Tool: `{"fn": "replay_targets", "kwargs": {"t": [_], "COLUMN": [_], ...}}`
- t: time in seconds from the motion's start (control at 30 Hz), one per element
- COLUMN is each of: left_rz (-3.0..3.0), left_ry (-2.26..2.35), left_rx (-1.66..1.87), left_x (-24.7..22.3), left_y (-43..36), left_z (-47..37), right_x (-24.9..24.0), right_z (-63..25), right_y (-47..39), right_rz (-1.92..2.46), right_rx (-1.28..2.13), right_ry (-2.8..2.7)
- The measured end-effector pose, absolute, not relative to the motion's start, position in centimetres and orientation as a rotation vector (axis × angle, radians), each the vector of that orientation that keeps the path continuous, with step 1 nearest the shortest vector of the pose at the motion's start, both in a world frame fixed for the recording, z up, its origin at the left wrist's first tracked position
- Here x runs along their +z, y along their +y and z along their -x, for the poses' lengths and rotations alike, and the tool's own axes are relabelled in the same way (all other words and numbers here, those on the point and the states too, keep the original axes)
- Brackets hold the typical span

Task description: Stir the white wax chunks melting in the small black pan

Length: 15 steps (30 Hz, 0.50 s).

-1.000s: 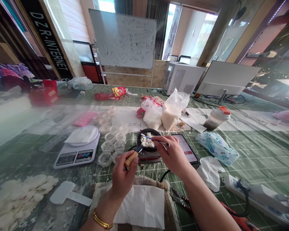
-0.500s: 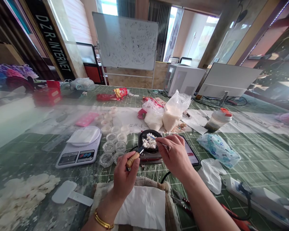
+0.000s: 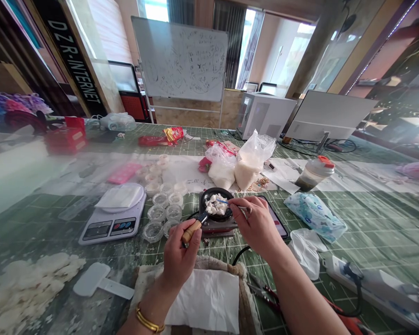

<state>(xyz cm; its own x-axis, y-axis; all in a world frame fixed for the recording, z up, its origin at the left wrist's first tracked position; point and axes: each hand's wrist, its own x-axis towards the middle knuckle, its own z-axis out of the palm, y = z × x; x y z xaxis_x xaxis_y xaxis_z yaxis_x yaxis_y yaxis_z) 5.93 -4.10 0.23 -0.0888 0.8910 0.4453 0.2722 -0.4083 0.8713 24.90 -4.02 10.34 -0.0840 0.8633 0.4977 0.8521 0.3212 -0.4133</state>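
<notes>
My left hand [image 3: 179, 251] is closed around the wooden handle of a small black frying pan [image 3: 226, 192]. White chunks [image 3: 215, 206] lie in the pan, which rests on a small electric hot plate [image 3: 219, 230]. From the right, my right hand [image 3: 253, 223] pinches a thin stick-like tool [image 3: 222, 201], its bluish end among the chunks. A tablet [image 3: 277, 222] lies partly hidden behind that hand. Clear plastic cups [image 3: 157, 213] stand left of the pan. Below it, white paper [image 3: 209, 298] lies on a towel [image 3: 247, 284].
A kitchen scale [image 3: 115, 211] and white scraper [image 3: 103, 281] sit at left. Two bags of pale granules [image 3: 246, 173] stand behind the pan. At right are a shaker bottle [image 3: 315, 173], wipes pack [image 3: 316, 216] and power strip [image 3: 338, 270]. Pliers [image 3: 265, 291] lie near my right forearm.
My right hand has shifted slightly right with the stick, and more of its bluish end shows over the chunks. My left hand keeps its hold on the handle. The view has shifted slightly.
</notes>
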Motion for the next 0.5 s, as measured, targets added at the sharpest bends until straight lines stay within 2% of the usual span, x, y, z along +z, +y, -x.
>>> {"fn": "replay_targets", "kwargs": {"t": [0.27,0.5], "left_rz": [-1.642,-1.659], "left_ry": [1.256,1.28], "left_rx": [1.525,1.502], "left_x": [0.09,-0.24], "left_y": [-4.06,-3.96], "left_z": [-5.87,-5.85], "right_x": [10.13,10.83], "right_z": [-24.92,-25.82], "right_y": [-3.95,-4.17], "right_rz": [1.525,1.575], "right_rx": [0.072,-0.035], "right_ry": [-1.925,-1.867]}}
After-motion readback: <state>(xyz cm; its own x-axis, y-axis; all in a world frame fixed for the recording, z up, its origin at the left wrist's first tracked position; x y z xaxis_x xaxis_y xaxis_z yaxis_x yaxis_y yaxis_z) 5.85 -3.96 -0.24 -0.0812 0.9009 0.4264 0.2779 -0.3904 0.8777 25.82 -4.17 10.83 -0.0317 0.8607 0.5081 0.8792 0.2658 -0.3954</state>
